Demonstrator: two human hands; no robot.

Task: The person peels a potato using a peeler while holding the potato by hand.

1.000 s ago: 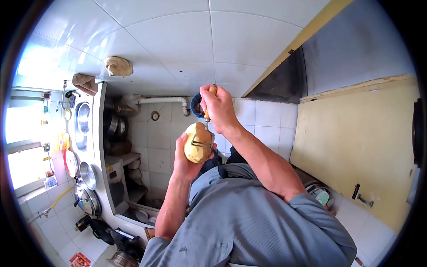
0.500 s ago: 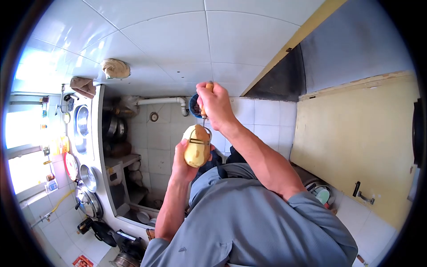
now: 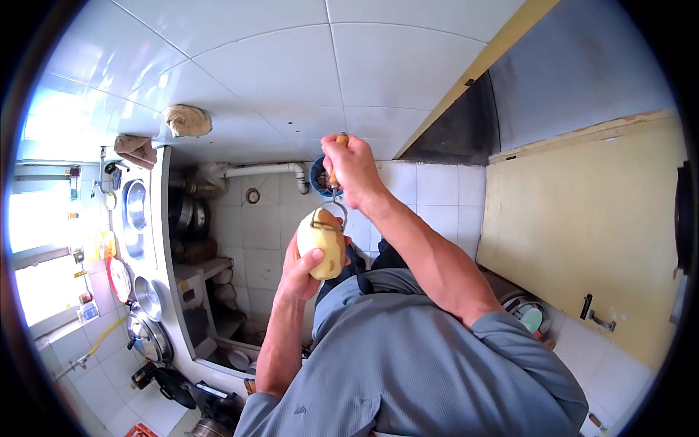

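Observation:
A large, mostly peeled potato (image 3: 319,247) with pale yellow flesh and a few brown patches sits in my left hand (image 3: 295,277). My left thumb presses across its near side, and some fingers wrap behind it. My right hand (image 3: 356,171) is closed round the wooden handle of a peeler (image 3: 333,178). The peeler's curved metal frame reaches down to the potato, with the blade at its upper end. Beneath my right hand, partly hidden, stands a blue bin (image 3: 317,175) with scraps in it.
On the left runs a white counter (image 3: 162,218) with a sink (image 3: 135,207), a metal bowl (image 3: 148,298) and a lidded pan (image 3: 149,339). Pots (image 3: 191,215) stand below it. A white drain pipe (image 3: 266,170) follows the wall. At right is a pale yellow door (image 3: 575,240).
The peeler blade has shifted from the potato's middle to its upper end. In my left hand the potato has turned slightly, and my thumb now lies across its face.

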